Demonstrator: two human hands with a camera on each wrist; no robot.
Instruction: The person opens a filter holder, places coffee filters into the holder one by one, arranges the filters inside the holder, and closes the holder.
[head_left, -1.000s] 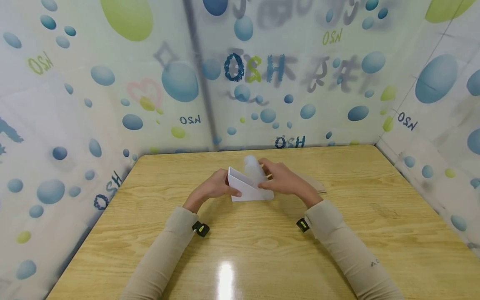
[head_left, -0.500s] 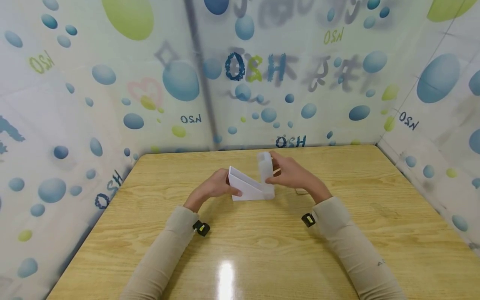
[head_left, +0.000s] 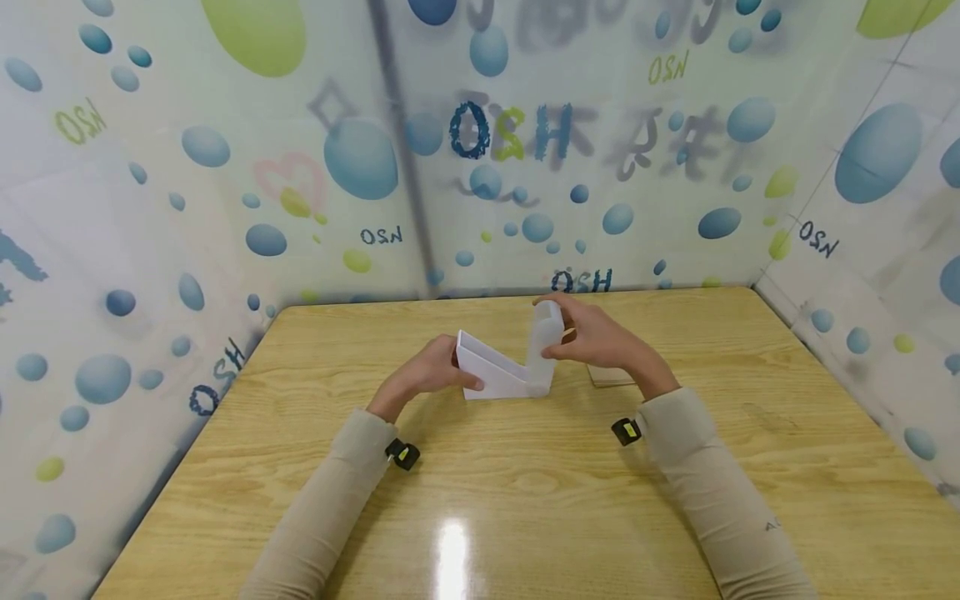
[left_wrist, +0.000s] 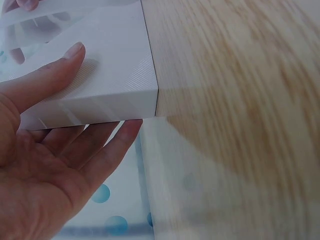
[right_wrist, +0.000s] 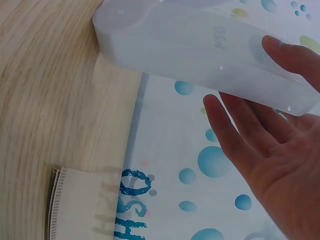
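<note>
A white box (head_left: 491, 382) with a slanted open top stands on the table, and a translucent plastic lid (head_left: 542, 343) rises steeply from its low right end. My left hand (head_left: 433, 367) grips the box's tall left end, thumb on the near face and fingers behind. In the left wrist view, that thumb lies across the box's ribbed white side (left_wrist: 115, 55). My right hand (head_left: 600, 335) holds the lid by its upper part, between thumb and fingers. The right wrist view has the long lid (right_wrist: 175, 47) across its top. The box's inside is mostly hidden.
Behind my right wrist lies a beige paper stack (head_left: 609, 377), partly covered by the arm; its edge looks ring-holed or bound in the right wrist view. The wooden table (head_left: 480, 483) meets a dotted fabric wall (head_left: 495, 208) at the back.
The translucent lid has swung to the right, from leaning over the box to nearly upright, with my right hand holding it. My left hand and the box have stayed in place.
</note>
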